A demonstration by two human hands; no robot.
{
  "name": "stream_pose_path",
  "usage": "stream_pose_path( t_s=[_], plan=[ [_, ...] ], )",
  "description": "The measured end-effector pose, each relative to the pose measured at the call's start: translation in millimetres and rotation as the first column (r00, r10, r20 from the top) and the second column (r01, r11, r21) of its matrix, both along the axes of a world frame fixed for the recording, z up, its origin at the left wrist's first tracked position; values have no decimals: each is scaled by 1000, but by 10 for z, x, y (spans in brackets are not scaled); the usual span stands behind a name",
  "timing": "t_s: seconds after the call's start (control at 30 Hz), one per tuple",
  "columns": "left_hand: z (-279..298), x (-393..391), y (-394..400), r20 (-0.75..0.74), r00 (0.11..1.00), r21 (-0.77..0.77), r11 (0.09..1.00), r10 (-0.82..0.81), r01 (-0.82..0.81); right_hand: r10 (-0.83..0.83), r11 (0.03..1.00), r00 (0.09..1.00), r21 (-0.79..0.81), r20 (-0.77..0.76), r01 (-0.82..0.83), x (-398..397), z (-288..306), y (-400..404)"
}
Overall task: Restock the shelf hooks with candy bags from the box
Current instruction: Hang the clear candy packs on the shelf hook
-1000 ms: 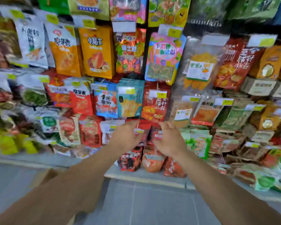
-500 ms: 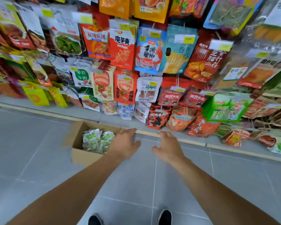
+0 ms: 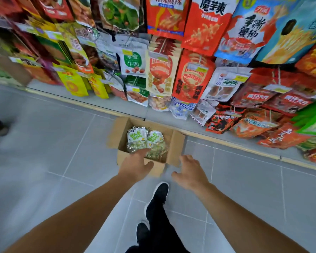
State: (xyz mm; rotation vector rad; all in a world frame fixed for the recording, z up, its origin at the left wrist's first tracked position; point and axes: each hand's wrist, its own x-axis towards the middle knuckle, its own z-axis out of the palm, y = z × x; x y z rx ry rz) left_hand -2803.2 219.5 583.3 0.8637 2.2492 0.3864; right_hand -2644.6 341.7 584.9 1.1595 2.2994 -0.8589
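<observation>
Both the left hand (image 3: 135, 166) and right hand (image 3: 189, 172) hang released above the open brown cardboard box (image 3: 177, 143) on the floor; best pinch the topmost green-and-white candy bag (image 3: 136, 136) by its header.

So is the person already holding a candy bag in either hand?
No, the left hand reaches over the cardboard box and the right hand hovers beside it, both with nothing in them.

Brown cardboard box (image 3: 177, 143) holds green-and-white candy bags (image 3: 136, 136); grey tiled floor (image 3: 44, 143), black shoe (image 3: 158, 193)
</observation>
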Motion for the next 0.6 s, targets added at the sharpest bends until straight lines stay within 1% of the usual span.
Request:
stream_pose_path(
  t_s=[0.13, 0.4, 0.6],
  plan=[
    [-321, -564, 197, -13, 999, -42, 998, 49, -50, 11, 999, 1000, -51, 16, -10, -552, -421, 261],
    [-1090, -1407, 677, 75, 982, -112, 980, 173, -164, -31, 976, 996, -211, 85, 48, -1438, -1354, 799],
    [-1844, -1977, 810, 166, 947, -162, 955, 275, -249, -109, 956, 988, -260, 108, 134, -1945, -2055, 936]
  ],
)
